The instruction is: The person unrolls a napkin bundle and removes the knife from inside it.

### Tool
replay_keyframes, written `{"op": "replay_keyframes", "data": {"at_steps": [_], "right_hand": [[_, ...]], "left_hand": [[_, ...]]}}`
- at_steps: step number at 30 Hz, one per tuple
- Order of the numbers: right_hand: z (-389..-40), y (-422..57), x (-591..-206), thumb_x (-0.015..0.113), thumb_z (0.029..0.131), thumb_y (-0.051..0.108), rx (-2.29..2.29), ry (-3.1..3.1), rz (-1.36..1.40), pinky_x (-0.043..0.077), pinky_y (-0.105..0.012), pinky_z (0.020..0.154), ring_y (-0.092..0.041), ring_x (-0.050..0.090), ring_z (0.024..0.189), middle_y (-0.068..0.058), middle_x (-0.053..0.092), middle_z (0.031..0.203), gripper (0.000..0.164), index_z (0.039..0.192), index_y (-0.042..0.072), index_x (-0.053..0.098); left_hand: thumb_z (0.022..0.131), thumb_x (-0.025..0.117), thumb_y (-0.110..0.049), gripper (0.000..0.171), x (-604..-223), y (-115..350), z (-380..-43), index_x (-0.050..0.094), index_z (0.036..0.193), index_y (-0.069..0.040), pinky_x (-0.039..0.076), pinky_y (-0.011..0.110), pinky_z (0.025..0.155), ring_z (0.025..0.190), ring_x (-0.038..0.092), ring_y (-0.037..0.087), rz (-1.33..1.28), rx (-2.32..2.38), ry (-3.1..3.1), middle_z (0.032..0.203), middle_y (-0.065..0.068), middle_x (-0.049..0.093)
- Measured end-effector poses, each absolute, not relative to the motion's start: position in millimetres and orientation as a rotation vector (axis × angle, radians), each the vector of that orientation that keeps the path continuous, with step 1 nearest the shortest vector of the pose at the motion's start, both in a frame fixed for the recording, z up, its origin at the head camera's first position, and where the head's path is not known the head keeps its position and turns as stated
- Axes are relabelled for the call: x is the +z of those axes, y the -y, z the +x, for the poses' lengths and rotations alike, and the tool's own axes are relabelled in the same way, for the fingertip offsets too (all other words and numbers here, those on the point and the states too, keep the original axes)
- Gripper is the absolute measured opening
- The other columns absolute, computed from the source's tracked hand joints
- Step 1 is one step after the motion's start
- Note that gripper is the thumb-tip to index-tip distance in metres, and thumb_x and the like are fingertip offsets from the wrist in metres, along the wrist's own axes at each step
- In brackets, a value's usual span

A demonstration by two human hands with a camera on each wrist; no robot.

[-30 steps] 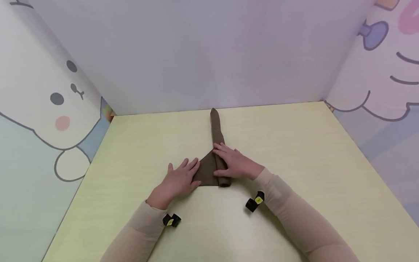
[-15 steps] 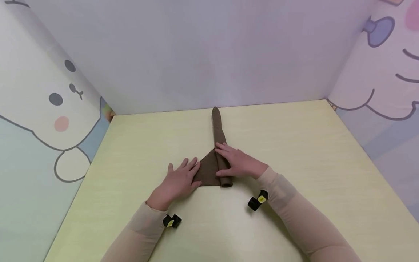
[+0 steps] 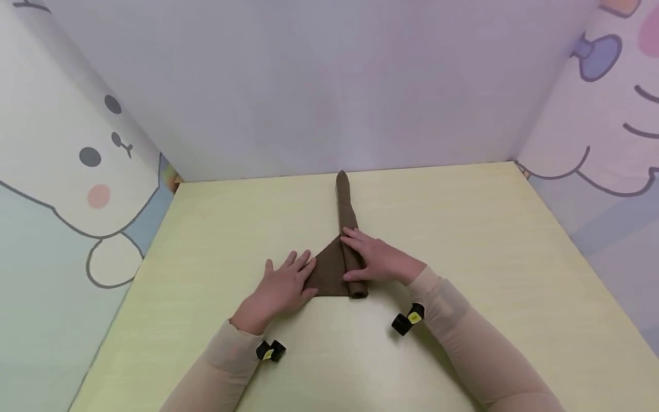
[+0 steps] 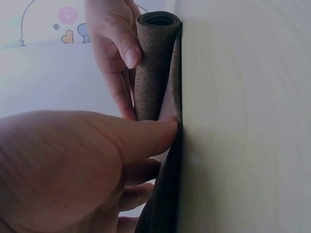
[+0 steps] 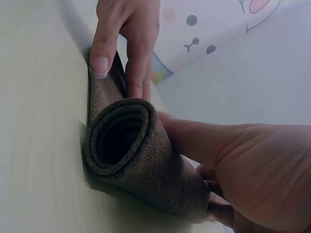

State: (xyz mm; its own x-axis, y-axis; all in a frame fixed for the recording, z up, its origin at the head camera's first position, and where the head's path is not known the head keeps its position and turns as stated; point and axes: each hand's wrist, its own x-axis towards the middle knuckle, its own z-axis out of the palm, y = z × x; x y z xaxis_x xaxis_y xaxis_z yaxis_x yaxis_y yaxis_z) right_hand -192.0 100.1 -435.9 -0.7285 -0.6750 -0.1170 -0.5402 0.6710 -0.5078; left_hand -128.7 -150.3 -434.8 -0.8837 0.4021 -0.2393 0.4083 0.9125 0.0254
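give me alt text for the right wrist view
Partly rolled brown cloth on a pale table, its spiral end facing the camera; the right hand holds the rolled part, the left hand touches the unrolled part.

Your left hand (image 3: 278,290) hides the left end of the brown cloth (image 3: 330,273); your right hand (image 3: 382,258) covers part of its roll (image 3: 346,213). The head view's lower edge cuts off your sleeves (image 3: 218,363) and the worktop (image 3: 437,223).

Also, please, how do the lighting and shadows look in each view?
Head view: bright, with a pale sheen on the table and shadow under the right sleeve; left wrist view: the brown cloth goes nearly black toward the bottom edge; right wrist view: dimmer than the head view, the rolled end's hollow dark.
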Motion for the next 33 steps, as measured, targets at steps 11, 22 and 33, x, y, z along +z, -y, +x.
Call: {"op": "replay_keyframes", "data": {"at_steps": [11,22,33], "right_hand": [[-190,-102,-437,0.068,0.085,0.050,-0.656,-2.602,-0.978,0.024,-0.041,0.112,-0.026,0.014,0.146,-0.007,0.013,0.160,0.089,0.152,0.007,0.028],[-185,-106,-433,0.071,0.085,0.047,-0.635,-2.595,-0.940,0.028,-0.040,0.111,-0.024,0.019,0.144,-0.006,0.012,0.160,0.089,0.152,0.007,0.028],[-187,-107,-426,0.071,0.086,0.043,-0.614,-2.582,-0.896,0.032,-0.040,0.109,-0.024,0.026,0.142,-0.004,0.009,0.161,0.089,0.154,0.010,0.023]], "left_hand": [[0.096,0.049,-0.051,0.067,-435,149,-130,0.032,0.152,-0.018,0.023,0.069,0.101,0.144,0.021,0.028,0.606,-0.034,-2.822,0.158,0.001,0.023],[0.096,0.050,-0.052,0.067,-437,147,-127,0.034,0.151,-0.019,0.025,0.069,0.100,0.143,0.023,0.028,0.604,-0.038,-2.817,0.158,0.002,0.024],[0.096,0.051,-0.052,0.066,-432,148,-129,0.035,0.151,-0.019,0.025,0.069,0.100,0.143,0.025,0.030,0.592,-0.053,-2.814,0.157,0.003,0.026]]}}
